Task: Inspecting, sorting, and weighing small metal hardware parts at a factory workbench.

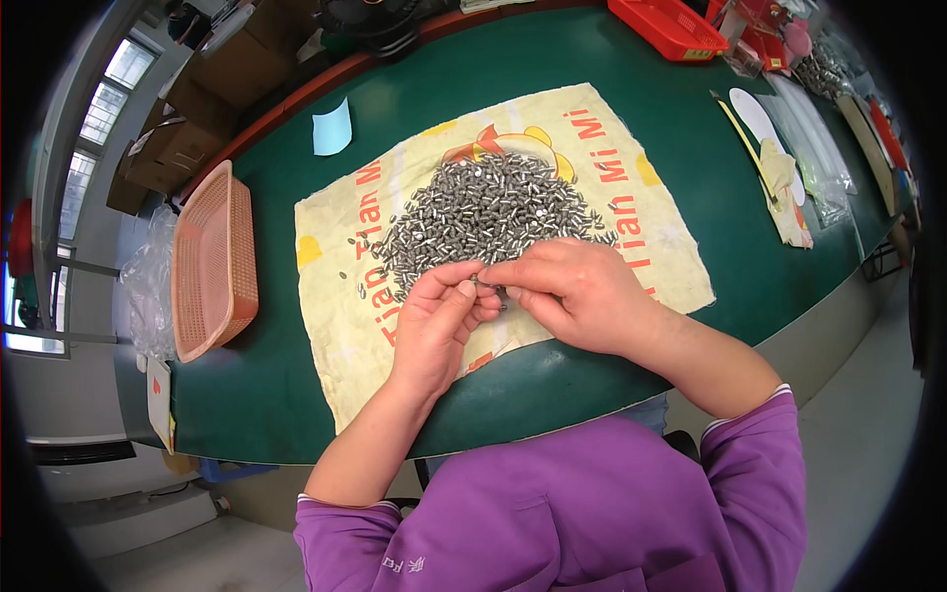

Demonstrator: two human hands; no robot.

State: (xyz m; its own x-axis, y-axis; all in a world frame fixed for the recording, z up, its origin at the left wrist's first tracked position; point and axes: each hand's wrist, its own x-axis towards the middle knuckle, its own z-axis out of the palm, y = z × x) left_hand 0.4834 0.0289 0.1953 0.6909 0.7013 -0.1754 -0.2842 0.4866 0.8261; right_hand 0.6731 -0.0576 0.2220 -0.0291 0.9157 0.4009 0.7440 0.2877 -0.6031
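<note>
**2 hands pinching a small metal part over a pile**

Head view: both hands met at the near edge of a pile of small grey metal pins [488, 212]. Left hand [439, 321] was curled, thumb and forefinger pressed on a tiny metal piece [483, 283]. Right hand [572, 291] pinched the same piece from the other side, fingertips touching the left's. The piece was mostly hidden, shape unclear. The pile lay on a yellow printed cloth sack [631, 266] spread flat on a green table [612, 89]. A few stray pins sat left of the pile. 1 orange mesh basket [212, 261] stood well left of the cloth, a light blue paper slip [332, 128] beyond it, a red tray [666, 25] at the far edge. Purple sleeves were pushed up.
</note>
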